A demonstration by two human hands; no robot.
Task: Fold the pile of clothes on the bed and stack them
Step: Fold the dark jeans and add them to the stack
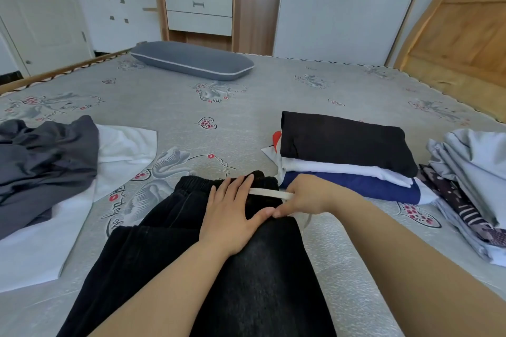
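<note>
Head camera, a bedroom, folding day roughly at its midpoint: at far left a loose heap of dark grey cloth (41,161) lies rumpled over a flat white garment (82,200) on the bed (246,101), neither of them folded as yet; in the centre, a pair of black trousers (175,249) with a ribbed, cord-like nap and a gathered elastic waistband is spread lengthwise toward the camera, apparently the piece in hand; the left hand (232,213) lies flat on it just below the waistband, fingers straight and slightly spread, pressing the cloth down; the right hand (306,197) pinches a flat, off-white drawstring (271,194) that runs across the waistband between the two hands, thumb tips nearly touching; just right of the trousers stands a neat stack (347,156), a black piece on top, white beneath, navy at the bottom, with a red-and-white edge showing at its left; at far right a second, looser pile (471,172) of smooth pale grey fabric rests on a dark patterned piece, whether finished or waiting cannot be told; the mattress cover is quilted grey, printed with hearts and flowers.
</note>
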